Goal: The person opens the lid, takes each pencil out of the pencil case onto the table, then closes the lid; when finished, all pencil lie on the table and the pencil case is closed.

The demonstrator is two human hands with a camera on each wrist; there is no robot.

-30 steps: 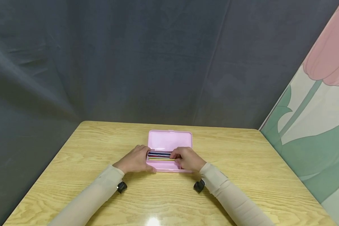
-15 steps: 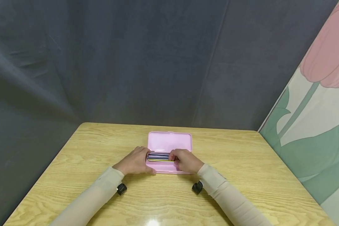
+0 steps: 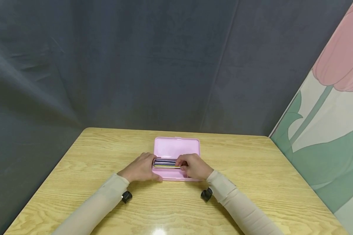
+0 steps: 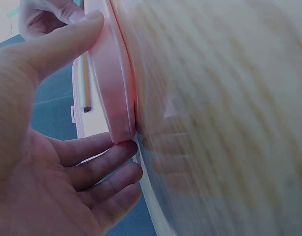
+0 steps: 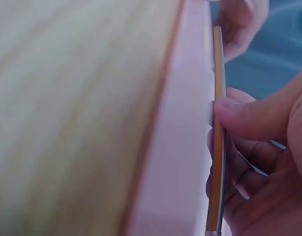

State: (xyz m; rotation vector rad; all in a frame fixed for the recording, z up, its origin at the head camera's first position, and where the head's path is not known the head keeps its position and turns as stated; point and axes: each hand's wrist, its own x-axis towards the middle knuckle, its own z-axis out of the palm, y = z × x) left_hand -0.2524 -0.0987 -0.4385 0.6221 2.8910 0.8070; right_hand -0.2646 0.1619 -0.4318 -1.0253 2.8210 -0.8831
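Note:
A pink pencil case (image 3: 176,147) lies with its lid raised near the far middle of the table. Several coloured pencils (image 3: 164,162) lie lengthwise in its left and middle part. My left hand (image 3: 139,167) holds the case's left end, thumb on the front wall (image 4: 109,73) and fingertips against the end. Over the right half of the case, my right hand (image 3: 194,165) pinches an orange-yellow pencil (image 5: 218,157) between thumb and fingers. That pencil runs along the front wall in the right wrist view. The right hand covers the pencils' right ends in the head view.
The wood-grain table (image 3: 176,209) surrounds the case on all sides. A dark curtain (image 3: 153,71) hangs behind and to the left. On the right stands a panel with a tulip print (image 3: 335,130). Each wrist carries a small black camera (image 3: 126,196).
My right hand has shifted slightly left and the pencils near its fingertips have shifted a little. The left hand keeps its hold on the case. The head view has tilted slightly.

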